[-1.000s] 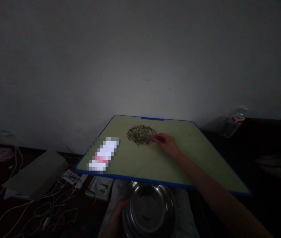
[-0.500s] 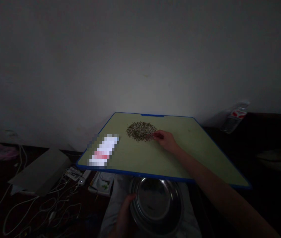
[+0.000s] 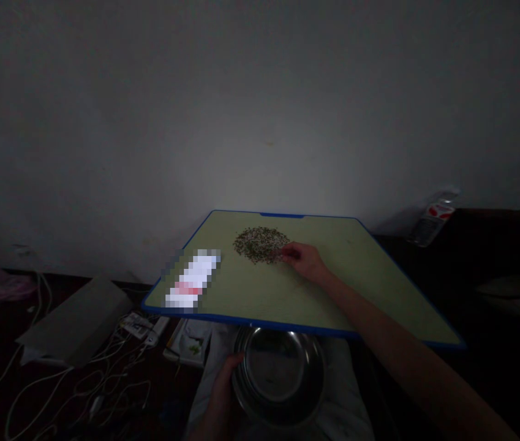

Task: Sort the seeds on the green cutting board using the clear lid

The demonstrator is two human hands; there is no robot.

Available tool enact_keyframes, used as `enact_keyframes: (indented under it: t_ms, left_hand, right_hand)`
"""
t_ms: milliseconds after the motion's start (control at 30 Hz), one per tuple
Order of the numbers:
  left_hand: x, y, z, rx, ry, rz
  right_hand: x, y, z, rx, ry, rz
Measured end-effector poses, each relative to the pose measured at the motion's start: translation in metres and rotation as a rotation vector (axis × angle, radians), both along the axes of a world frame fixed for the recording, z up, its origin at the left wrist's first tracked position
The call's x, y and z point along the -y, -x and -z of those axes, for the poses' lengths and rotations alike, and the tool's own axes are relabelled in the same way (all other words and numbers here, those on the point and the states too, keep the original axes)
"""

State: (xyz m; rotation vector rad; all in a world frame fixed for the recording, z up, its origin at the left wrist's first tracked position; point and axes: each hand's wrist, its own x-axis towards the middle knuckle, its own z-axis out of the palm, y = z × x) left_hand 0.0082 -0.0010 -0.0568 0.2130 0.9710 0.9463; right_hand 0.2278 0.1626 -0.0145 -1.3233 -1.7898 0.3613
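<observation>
A round, loose pile of small mixed dark and pale grains (image 3: 260,242) lies on a pale green board (image 3: 260,294) with a blue rim. My right hand (image 3: 303,260) reaches in from the right to the pile's near right edge. Its fingers are pinched together, and a faint reddish, see-through bit shows at their tips, too dark to name. Below the board's front edge, my left hand (image 3: 228,380) grips the left rim of a shiny metal basin (image 3: 278,370) over my lap. The basin's far rim is partly hidden under the board.
A phone-like bright blurred shape (image 3: 193,278) lies on the board's left. A clear bottle (image 3: 435,217) leans by the wall at right. On the floor at left are tangled white cables (image 3: 98,373), a grey box (image 3: 76,318), a pink bag (image 3: 7,283) and a small tray (image 3: 190,343).
The basin and my left hand have shifted slightly left. My right hand stays at the pile's edge with hardly any visible movement.
</observation>
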Motion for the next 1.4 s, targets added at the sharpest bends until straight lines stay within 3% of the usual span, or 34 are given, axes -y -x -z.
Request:
enact_keyframes:
  t_ms: [167,467,733,1167,1400]
  left_hand:
    - [0.0,0.001,-0.004,-0.036,-0.056,-0.068]
    - [-0.006,0.005,0.007,-0.021,-0.021,-0.042]
    - [-0.004,0.002,-0.008,0.021,0.007,-0.028]
    - [-0.001,-0.005,-0.015,0.069,0.017,-0.03]
    - [-0.003,0.0,-0.004,0.088,-0.033,-0.001]
  right_hand:
    - [0.001,0.001,-0.001,-0.006,0.012,-0.026]
    - [0.003,-0.002,-0.002,-0.019,0.02,-0.04]
    - [0.004,-0.001,-0.007,0.003,0.067,-0.065]
    - [0.004,-0.006,-0.007,-0.026,0.12,-0.117]
    - [0.005,-0.007,-0.008,-0.043,0.139,-0.129]
